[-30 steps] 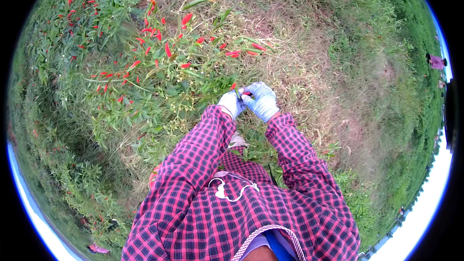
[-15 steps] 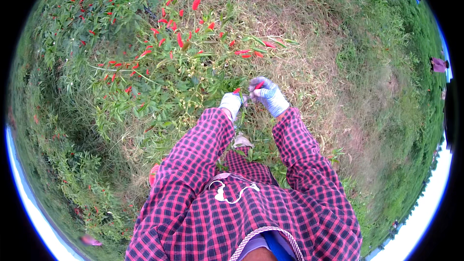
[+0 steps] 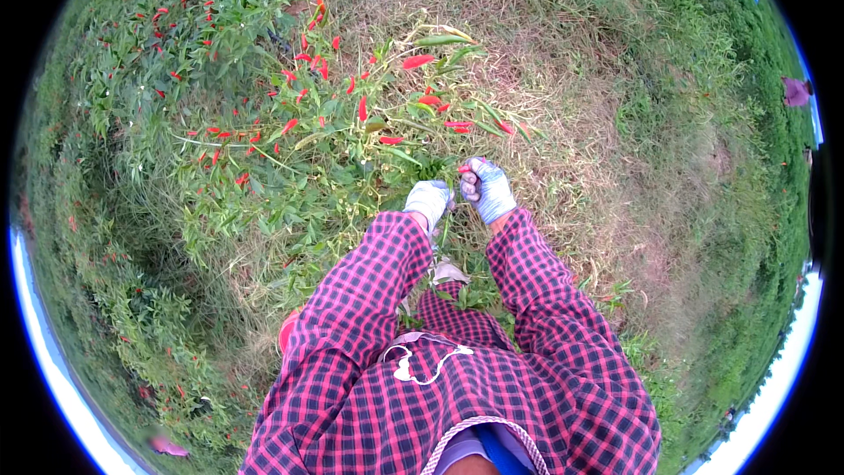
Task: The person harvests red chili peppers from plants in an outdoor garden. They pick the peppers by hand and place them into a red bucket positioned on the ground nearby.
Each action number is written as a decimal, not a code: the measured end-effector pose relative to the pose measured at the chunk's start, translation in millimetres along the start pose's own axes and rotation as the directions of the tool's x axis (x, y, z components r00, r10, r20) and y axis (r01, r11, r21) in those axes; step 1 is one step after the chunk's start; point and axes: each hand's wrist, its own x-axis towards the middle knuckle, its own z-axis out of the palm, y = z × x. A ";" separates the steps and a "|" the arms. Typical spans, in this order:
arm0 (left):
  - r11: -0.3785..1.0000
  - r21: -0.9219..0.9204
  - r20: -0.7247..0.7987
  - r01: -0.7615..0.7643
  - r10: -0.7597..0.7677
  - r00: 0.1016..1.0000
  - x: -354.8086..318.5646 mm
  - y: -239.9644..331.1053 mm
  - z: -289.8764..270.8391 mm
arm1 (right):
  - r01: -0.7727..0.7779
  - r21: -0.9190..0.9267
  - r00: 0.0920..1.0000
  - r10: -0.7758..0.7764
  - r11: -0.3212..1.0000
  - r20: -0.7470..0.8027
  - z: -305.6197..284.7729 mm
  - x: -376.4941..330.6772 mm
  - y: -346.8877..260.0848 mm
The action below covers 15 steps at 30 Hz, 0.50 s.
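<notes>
Open field here: dry grass (image 3: 615, 123) on the ground, a chilli bush (image 3: 290, 123) thick with red pods. The gloved right hand (image 3: 489, 190) is curled round a red chilli (image 3: 463, 170), mostly hidden. The left hand (image 3: 428, 200) beside it; its grip can't be made out.

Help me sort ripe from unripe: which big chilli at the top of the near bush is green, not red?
The long green chilli at the bush's upper right tip. Just below it lies a red chilli; the others nearby are red too.
</notes>
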 end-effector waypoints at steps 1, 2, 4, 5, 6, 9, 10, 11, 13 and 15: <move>0.998 0.032 0.023 0.055 -0.055 0.998 -14.3 27.0 -5.6 | 0.035 0.047 0.999 -0.035 0.998 0.017 -5.0 0.4 2.9; 0.997 0.010 -0.036 0.073 -0.073 0.997 -18.8 36.4 -2.8 | 0.069 0.094 0.997 -0.072 0.993 0.031 -9.7 1.6 5.3; 0.993 -0.038 -0.177 0.109 -0.114 0.978 -29.9 47.8 -1.8 | 0.138 -0.038 0.989 -0.140 0.990 -0.055 3.0 1.0 5.8; 0.988 -0.027 -0.124 0.150 -0.152 0.981 -31.9 52.5 -4.4 | 0.160 -0.152 0.979 -0.176 0.975 -0.101 9.3 2.0 3.6; 0.982 -0.015 -0.072 0.188 -0.189 0.979 -32.8 57.3 -8.5 | 0.174 -0.266 0.966 -0.217 0.948 -0.140 16.0 2.1 0.1; 0.990 0.115 -0.073 0.081 -0.073 0.995 -22.3 27.8 -4.4 | 0.032 -0.462 0.993 -0.080 0.886 -0.084 31.2 -1.0 -9.4; 0.985 0.175 -0.087 0.003 0.013 0.996 -19.6 24.8 -2.6 | -0.021 -0.499 0.997 -0.017 0.866 -0.072 33.6 -2.3 -13.9; 0.972 0.233 -0.065 0.016 -0.001 0.998 -16.1 22.8 0.3 | -0.058 -0.298 0.998 0.064 0.953 0.011 24.5 2.2 -13.6; 0.937 0.345 -0.028 0.047 -0.040 0.999 -14.5 28.0 0.5 | -0.077 0.258 0.967 0.009 0.963 0.253 18.6 -1.6 -20.4; 0.971 0.223 -0.027 0.081 -0.077 0.997 -7.7 18.4 1.1 | 0.024 0.393 0.924 -0.171 0.919 0.342 16.5 2.4 -30.4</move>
